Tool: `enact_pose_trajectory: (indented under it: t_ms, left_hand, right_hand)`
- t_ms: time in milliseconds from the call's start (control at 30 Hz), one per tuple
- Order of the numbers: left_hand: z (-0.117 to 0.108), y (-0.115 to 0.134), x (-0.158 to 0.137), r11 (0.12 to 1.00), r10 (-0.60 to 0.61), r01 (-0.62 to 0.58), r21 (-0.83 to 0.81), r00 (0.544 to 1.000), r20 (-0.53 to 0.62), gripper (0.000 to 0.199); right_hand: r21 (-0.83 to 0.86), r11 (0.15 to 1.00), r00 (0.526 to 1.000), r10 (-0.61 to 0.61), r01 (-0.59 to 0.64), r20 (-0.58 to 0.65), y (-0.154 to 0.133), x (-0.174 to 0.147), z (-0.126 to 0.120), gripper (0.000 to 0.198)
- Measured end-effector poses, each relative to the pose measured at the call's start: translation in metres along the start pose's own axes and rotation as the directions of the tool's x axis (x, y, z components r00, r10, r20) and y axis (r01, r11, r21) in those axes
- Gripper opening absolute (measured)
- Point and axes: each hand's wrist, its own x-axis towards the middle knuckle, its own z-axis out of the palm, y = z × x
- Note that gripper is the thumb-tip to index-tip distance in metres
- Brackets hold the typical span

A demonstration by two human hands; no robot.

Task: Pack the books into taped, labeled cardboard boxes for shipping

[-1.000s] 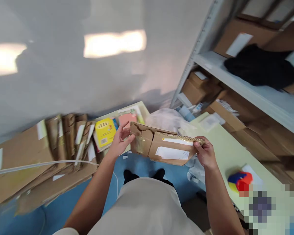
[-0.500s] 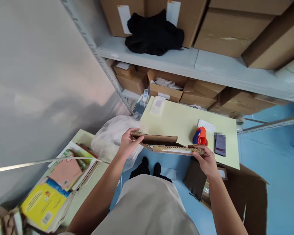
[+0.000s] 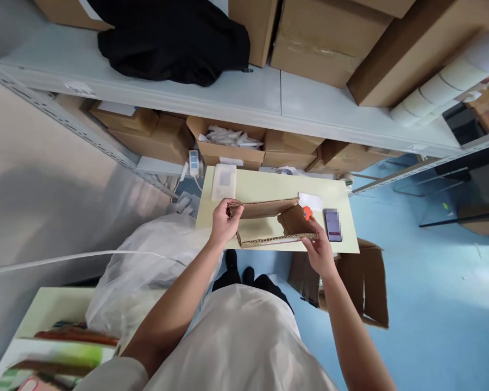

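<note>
Between my hands is a small cardboard box (image 3: 264,208), opened out so that I see through it to the table. My left hand (image 3: 225,221) pinches its left end, thumb on the near side. At the lower right edge, my right hand (image 3: 319,251) grips the cardboard with thumb and fingers. Partly hidden behind the box, an orange and blue object (image 3: 307,212) lies on the pale table (image 3: 212,218). Just right of it are a phone (image 3: 332,225) and a white paper (image 3: 310,201).
A white translucent case (image 3: 224,183) lies at the table's far left. Behind stands a shelf (image 3: 244,98) with cardboard boxes and a black garment (image 3: 175,43). A plastic bag (image 3: 146,271) sits at left; an open carton (image 3: 362,282) stands on the floor at right.
The flattened cardboard has opened into a box shape with a gap through it. My view has shifted right and closer to the shelf; both hands keep their hold.
</note>
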Motion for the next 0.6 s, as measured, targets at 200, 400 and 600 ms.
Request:
enact_pose_trajectory:
  t_ms: [200,400,600]
  left_hand:
    - [0.012,-0.025,0.023,0.998,0.037,-0.04,0.037,0.996,0.084,0.014]
    - [0.03,-0.037,0.035,0.99,0.142,-0.139,-0.029,0.953,0.266,0.024]
    - [0.029,-0.021,0.024,0.978,-0.016,0.007,0.207,0.999,0.045,0.085]
  right_hand:
    - [-0.061,0.995,0.989,0.083,-0.076,0.123,0.004,0.017,0.0,0.049]
    - [-0.138,0.99,0.983,0.037,-0.012,0.18,0.026,0.028,-0.002,0.047]
    - [-0.182,0.983,0.99,-0.002,0.028,0.141,0.041,0.033,0.0,0.05]
